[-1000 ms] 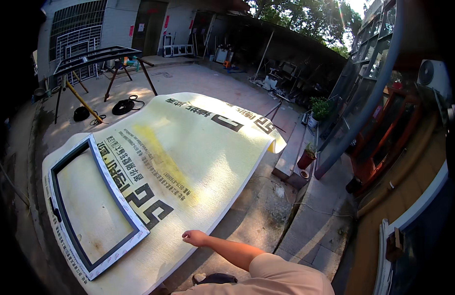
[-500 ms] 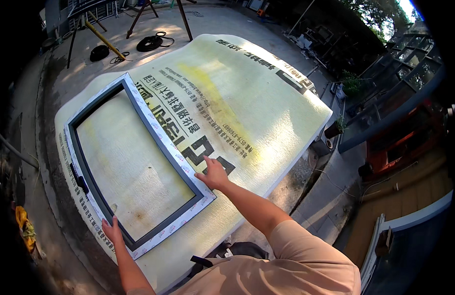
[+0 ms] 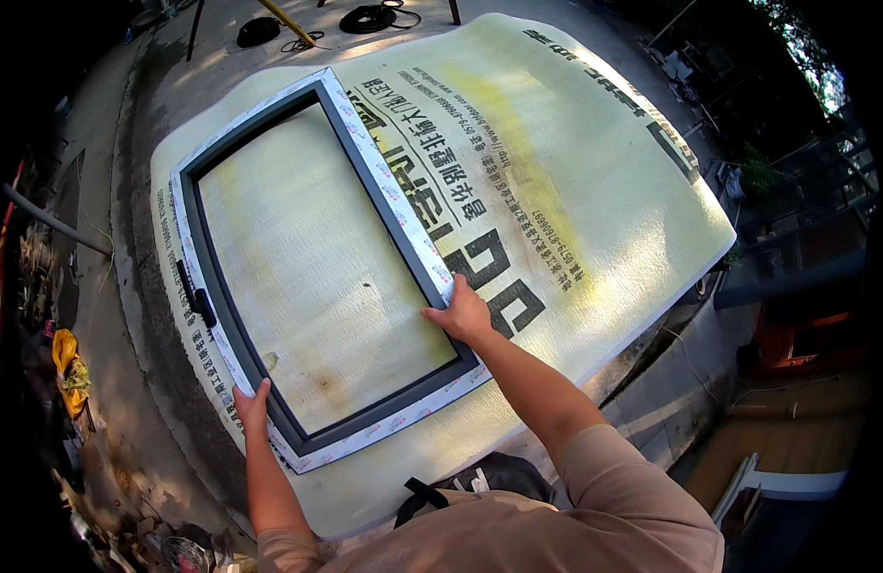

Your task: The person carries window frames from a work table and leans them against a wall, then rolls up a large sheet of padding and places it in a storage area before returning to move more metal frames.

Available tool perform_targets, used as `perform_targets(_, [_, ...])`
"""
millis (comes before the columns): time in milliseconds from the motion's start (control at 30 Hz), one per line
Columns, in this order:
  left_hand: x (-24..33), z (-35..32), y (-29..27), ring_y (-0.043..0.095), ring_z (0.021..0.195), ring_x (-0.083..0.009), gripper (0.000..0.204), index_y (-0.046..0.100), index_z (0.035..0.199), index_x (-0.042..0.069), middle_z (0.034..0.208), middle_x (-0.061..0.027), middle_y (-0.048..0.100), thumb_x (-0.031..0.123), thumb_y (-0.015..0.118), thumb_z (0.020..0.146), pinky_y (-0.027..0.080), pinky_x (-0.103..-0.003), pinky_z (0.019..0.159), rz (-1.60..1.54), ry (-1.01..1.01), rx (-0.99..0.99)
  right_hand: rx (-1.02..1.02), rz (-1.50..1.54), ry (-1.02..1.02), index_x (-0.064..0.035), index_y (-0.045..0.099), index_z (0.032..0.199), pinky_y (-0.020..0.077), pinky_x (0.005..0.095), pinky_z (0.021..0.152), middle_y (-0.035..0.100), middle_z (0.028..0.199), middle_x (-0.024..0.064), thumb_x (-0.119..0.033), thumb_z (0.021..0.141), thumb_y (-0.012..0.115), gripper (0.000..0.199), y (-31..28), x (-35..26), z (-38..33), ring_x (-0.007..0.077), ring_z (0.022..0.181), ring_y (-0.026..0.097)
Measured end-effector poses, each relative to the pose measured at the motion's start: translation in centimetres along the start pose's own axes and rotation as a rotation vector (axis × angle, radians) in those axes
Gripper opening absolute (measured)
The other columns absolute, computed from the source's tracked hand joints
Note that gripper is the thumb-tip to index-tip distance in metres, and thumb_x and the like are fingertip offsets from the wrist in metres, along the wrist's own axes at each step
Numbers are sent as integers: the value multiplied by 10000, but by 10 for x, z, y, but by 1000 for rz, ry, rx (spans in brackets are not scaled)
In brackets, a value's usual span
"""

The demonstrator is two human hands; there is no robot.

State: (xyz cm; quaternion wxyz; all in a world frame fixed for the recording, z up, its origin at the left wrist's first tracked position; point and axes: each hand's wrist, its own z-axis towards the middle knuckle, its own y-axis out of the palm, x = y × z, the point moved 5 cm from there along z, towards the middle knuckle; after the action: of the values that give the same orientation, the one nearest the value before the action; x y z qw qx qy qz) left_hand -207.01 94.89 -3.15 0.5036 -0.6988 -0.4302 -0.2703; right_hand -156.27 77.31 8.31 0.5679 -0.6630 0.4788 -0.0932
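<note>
At lower left our left hand [image 3: 253, 409], and near centre our right hand [image 3: 468, 313], grasp opposite sides of the rectangular frame [image 3: 389, 208].

The broad, cream-topped, black-lettered desk [image 3: 642, 220], marked with a yellow streak, carried a dark-grey rectangular frame [image 3: 389, 210] edged in white printed film, lying toward its nine o'clock side.
</note>
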Motion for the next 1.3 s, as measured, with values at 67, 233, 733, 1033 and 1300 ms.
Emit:
perform_targets(67, [-12, 9, 1, 610, 1115, -288, 687, 497, 1309, -39, 1237, -183, 629, 193, 835, 758, 452, -363, 990, -25, -18, 41, 9, -33, -2, 7, 472, 1220, 547, 464, 835, 687, 1036, 247, -433, 671, 797, 774, 0, -3, 5, 401, 956, 684])
perform_targets(233, [17, -8, -11, 652, 998, -259, 524, 589, 1184, -46, 1110, -155, 682, 188, 813, 772, 488, -372, 913, 71, 40, 34, 94, -73, -50, 20, 527, 1020, 561, 457, 772, 697, 890, 241, -374, 634, 808, 619, -34, -18, -4, 403, 839, 694])
perform_targets(733, [109, -121, -65, 638, 884, -207, 347, 631, 1117, -74, 1036, -119, 691, 65, 733, 815, 501, -320, 833, -77, 119, -106, 93, -66, 31, 36, 608, 1020, 558, 436, 778, 694, 900, 214, -359, 634, 793, 582, -180, -12, -124, 369, 845, 688])
perform_targets(1033, [182, -223, -21, 590, 1027, -221, 522, 460, 1315, -58, 1199, -140, 604, 86, 697, 873, 466, -328, 925, -171, 307, -501, 313, 103, 224, 34, 611, 1025, 557, 421, 762, 696, 865, 215, -331, 625, 789, 570, -269, 120, -305, 368, 825, 694])
perform_targets(1300, [300, -405, 38, 555, 1141, -225, 724, 349, 1446, -16, 1305, -133, 541, 238, 657, 843, 445, -334, 987, -330, 532, -1097, 690, 256, 481, 26, 633, 985, 552, 425, 767, 708, 876, 220, -379, 606, 811, 583, -290, 298, -561, 371, 820, 699])
